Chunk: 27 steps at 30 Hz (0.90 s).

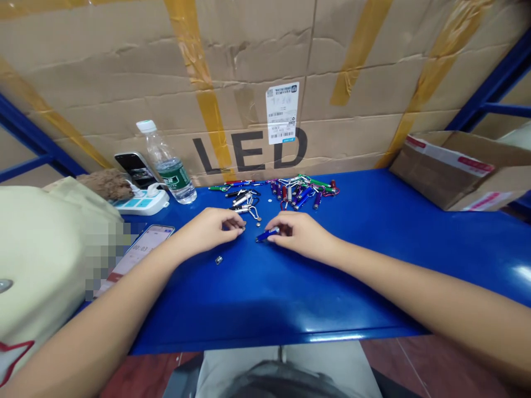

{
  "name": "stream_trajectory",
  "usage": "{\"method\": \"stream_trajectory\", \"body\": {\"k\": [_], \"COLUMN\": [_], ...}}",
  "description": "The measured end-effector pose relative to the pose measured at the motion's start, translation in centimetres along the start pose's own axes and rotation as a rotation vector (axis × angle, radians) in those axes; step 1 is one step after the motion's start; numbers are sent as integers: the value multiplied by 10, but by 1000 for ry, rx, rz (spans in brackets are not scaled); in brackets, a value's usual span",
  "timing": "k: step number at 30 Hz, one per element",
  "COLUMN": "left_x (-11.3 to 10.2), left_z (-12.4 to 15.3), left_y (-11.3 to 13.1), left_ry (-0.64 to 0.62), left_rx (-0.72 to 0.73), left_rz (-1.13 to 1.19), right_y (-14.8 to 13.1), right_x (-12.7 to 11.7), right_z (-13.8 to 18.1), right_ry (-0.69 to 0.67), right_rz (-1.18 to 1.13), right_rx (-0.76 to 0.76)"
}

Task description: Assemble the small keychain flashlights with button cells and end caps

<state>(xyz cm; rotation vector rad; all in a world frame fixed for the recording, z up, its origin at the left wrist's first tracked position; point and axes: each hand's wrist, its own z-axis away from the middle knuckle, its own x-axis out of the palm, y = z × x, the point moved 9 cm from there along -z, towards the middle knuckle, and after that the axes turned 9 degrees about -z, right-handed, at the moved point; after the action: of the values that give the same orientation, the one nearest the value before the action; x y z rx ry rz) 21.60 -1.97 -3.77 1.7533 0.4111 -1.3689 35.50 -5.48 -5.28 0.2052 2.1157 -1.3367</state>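
My right hand [296, 231] is closed around a small blue keychain flashlight [265, 236], its end pointing left and down. To the left, my left hand [218, 228] has thumb and fingertips pinched on a small round button cell [244, 225], mostly covered by the fingers. Another button cell [258, 224] lies on the blue table between the hands. A small shiny metal piece [218, 260] lies nearer me, below my left hand. Behind the hands are black and silver keychain flashlights [244, 200] and a pile of coloured keychain flashlights [305, 194] with carabiner clips.
A water bottle [174, 171] and white power strip [145, 203] stand at back left, with one phone [136, 168] propped behind and another phone [141, 249] lying flat. An open carton [440, 177] sits at right. A large cardboard box [249, 66] walls the back.
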Motion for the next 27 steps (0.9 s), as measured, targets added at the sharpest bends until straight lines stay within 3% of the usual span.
{"method": "stream_trajectory", "body": {"k": [5,8,11,17,27], "left_x": [-2,-6,-7,0,5], "left_z": [-3,-4,-4,-3,-7], "left_y": [11,25,41,49,42], "left_ry": [166,295,385,416,393], "left_rx": [24,57,141,244,211], "left_rz": [186,212,126,32,103], "right_y": [5,6,-2,0,-2], "right_x": [-15,-11,-6,-2,0], "right_z": [-2,-1,0,2,2], "right_ry": [101,41,-16,-16,2], "right_rz": [-64,54,236,269,211], "right_rx": [-22,-30,-160,-216,-238]}}
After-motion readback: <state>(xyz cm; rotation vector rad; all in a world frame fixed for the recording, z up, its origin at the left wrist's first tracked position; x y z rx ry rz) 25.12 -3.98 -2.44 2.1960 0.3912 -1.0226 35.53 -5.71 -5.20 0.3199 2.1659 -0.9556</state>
